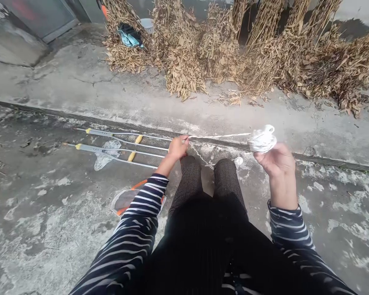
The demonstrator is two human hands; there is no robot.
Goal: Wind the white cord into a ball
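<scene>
Two crutches (110, 149) with grey shafts and yellow hand grips lie on the concrete, pointing left. At their right ends is my left hand (178, 147), its fingers pinched on the end of a white cloth strip (219, 135). Whether this hand also touches a crutch is hidden. The strip stretches right, nearly straight, to a wound white bundle (262, 140) with a loop at its top. My right hand (278, 159) grips that bundle from below. A small white round thing (238, 160) lies on the ground beside my right knee.
Dry plant stalks (184, 53) lean along the wall, with a blue and black cloth (129, 36) on them. A low concrete ledge (135, 94) runs across. Clear plastic (103, 162) lies under the crutches. An orange-edged bag (124, 200) lies near my left sleeve.
</scene>
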